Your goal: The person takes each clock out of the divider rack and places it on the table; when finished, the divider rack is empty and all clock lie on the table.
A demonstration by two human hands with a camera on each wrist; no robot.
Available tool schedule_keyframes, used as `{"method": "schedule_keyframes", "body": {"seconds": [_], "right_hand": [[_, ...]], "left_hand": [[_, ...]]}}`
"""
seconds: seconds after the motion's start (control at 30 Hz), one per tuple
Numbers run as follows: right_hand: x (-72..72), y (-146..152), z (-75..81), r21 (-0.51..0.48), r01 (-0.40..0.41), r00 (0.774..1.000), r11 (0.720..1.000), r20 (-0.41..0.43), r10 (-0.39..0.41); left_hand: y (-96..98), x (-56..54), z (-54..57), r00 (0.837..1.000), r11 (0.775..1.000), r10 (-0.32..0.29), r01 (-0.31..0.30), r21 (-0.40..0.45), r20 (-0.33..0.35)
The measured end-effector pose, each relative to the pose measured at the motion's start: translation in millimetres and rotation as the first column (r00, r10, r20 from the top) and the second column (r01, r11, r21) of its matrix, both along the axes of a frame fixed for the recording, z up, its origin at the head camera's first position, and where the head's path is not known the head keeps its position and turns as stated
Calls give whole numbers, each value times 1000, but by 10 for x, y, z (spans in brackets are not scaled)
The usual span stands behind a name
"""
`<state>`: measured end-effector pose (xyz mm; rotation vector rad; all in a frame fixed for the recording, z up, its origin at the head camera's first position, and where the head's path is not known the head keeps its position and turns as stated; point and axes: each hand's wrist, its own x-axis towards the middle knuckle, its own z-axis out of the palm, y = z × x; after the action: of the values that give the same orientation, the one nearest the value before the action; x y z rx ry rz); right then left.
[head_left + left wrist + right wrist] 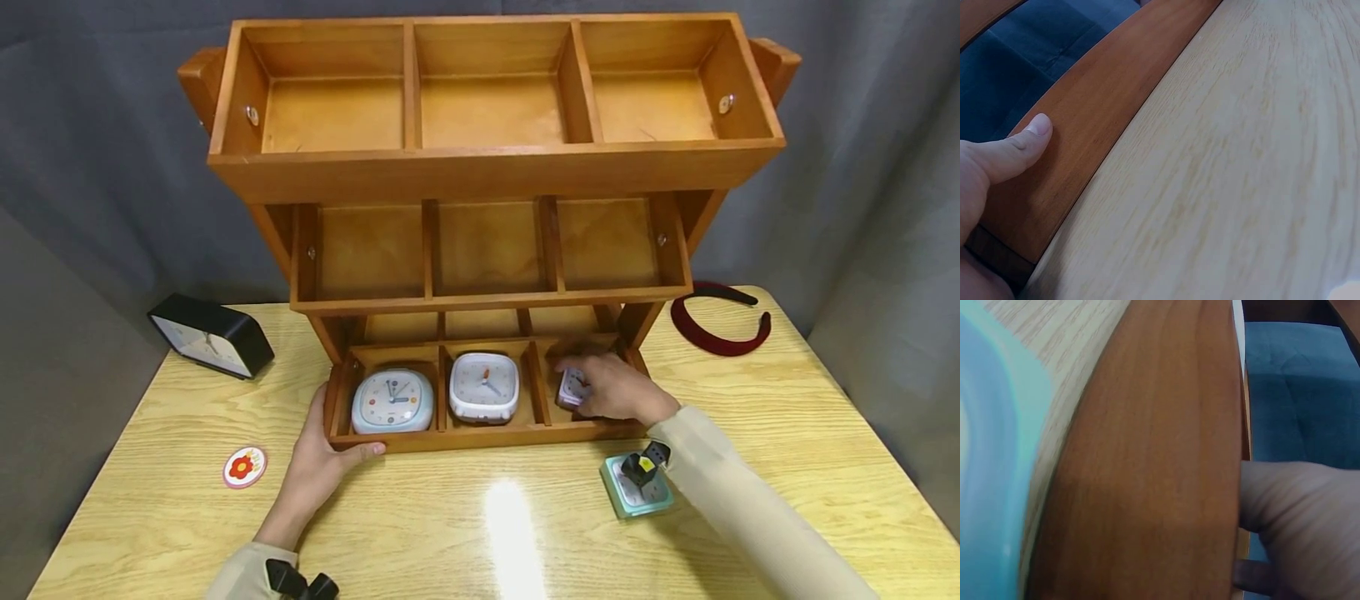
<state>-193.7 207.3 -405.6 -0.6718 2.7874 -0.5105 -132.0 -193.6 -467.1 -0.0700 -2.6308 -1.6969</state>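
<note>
My left hand point(317, 458) grips the left front corner of a tiered wooden storage box point(487, 439), its thumb lying along the front board. In the left wrist view that thumb point(1019, 150) presses on the brown front panel. Inside the lowest tier's right compartment, my right hand point(611, 386) holds a small purple alarm clock point(573, 388), partly hidden by the fingers. A light-blue-rimmed alarm clock point(392, 401) lies in the left compartment and a white alarm clock point(484, 384) in the middle one. Below the right wrist, a mint-green alarm clock point(637, 487) lies on the table.
A black alarm clock point(225, 333) stands at the table's left edge. Nearer me lies a round flower badge point(244, 467). At the back right is a dark red headband point(712, 337). The upper tiers point(491, 171) overhang the lowest one.
</note>
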Motion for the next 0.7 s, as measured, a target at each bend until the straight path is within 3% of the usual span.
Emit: {"method": "schedule_keyframes", "body": {"seconds": [0.7], "right_hand": [[-59, 6, 76, 11, 0, 999, 1000, -34, 0]], "left_hand": [[4, -12, -13, 999, 1000, -11, 11, 20, -36]]}}
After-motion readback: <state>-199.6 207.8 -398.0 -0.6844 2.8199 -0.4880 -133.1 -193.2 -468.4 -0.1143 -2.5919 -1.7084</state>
